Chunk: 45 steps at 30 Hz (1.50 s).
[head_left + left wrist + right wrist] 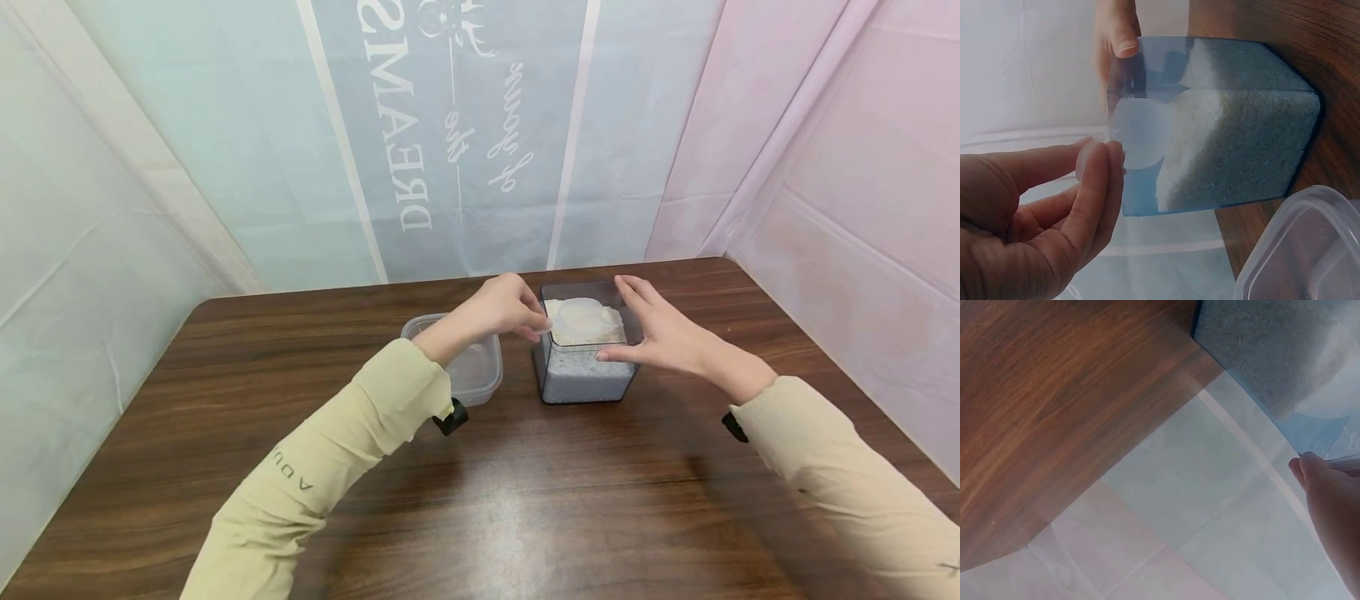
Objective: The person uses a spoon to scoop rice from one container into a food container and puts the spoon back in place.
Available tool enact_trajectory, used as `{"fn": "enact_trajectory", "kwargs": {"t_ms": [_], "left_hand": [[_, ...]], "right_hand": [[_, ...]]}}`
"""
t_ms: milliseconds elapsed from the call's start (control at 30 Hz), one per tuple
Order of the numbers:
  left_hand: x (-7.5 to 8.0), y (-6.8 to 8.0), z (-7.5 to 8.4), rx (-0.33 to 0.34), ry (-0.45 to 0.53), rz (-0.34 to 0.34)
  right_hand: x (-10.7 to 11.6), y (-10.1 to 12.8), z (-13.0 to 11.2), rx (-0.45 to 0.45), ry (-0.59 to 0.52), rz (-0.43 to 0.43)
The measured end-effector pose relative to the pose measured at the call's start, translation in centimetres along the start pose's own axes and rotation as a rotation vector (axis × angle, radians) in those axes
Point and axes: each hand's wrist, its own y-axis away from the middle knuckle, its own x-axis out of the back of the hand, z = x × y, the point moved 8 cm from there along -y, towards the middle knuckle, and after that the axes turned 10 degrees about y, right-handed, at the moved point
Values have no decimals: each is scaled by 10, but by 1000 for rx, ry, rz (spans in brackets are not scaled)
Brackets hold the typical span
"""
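Dark wood-grain table [525,500] with pale plastic sheeting behind it, printed lettering on the middle panel; we work near the far edge. Square clear blue-tinted plastic container [583,379] stands upright on the table, centre-right, roughly half full of white grainy powder [581,383]; in the left wrist view the powder [1241,150] is banked higher toward one side. Round translucent white scoop [581,315] sits in the container's open top, on or just above the powder, we cannot tell which. Our left hand [501,310] is at the container's left rim, thumb and fingers [1100,169] pressed together in a pinch on a thin translucent piece by the scoop [1141,134]; likely its handle, but we cannot tell for sure. Our right hand [663,333] is against the container's right side, fingers straight and slightly apart along the wall, thumb at the front; one fingertip [1124,45] touches the top corner. Empty clear rounded-square plastic tub [471,367] stands just left of the container, near it but apart, partly hidden by our left forearm.
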Motion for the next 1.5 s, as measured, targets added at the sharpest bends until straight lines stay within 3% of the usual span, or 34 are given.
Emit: {"fn": "enact_trajectory", "kwargs": {"t_ms": [500,867,1167,1500], "left_hand": [[2,-1,9,15,47,-44],[-3,-3,13,94,147,-79],[1,-4,22,100,-10,-5],[-1,-8,27,73,-139,-18]], "right_hand": [[0,-1,0,-3,1,-6],[2,1,-3,4,7,-39],[2,2,-3,-4,6,-58],[1,2,-1,-8,-2,-56]]}}
